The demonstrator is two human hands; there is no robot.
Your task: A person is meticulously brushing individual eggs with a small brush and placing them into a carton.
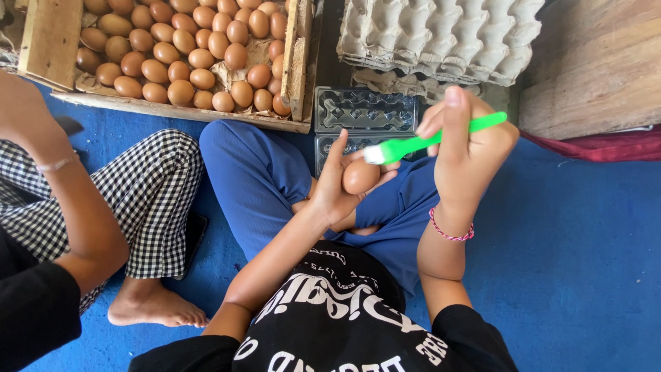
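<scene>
Cupped in the left hand [337, 189], a brown egg [360, 177] sits over the lap — fingers curled round it. Right hand [471, 148] pinches a green brush [434, 140], bristles touching the egg's top. Just beyond lie clear plastic egg cartons [365, 110], grey pulp trays [441, 38] and a wooden crate of eggs [186, 55]; another person's arm [76, 207] is at left.

Single head-worn view, steeply down and close over the lap, seemingly tilted slightly forward.

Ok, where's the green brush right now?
In the head view, right of centre: the green brush is in the right hand, bristles on the egg the left hand holds.
</scene>
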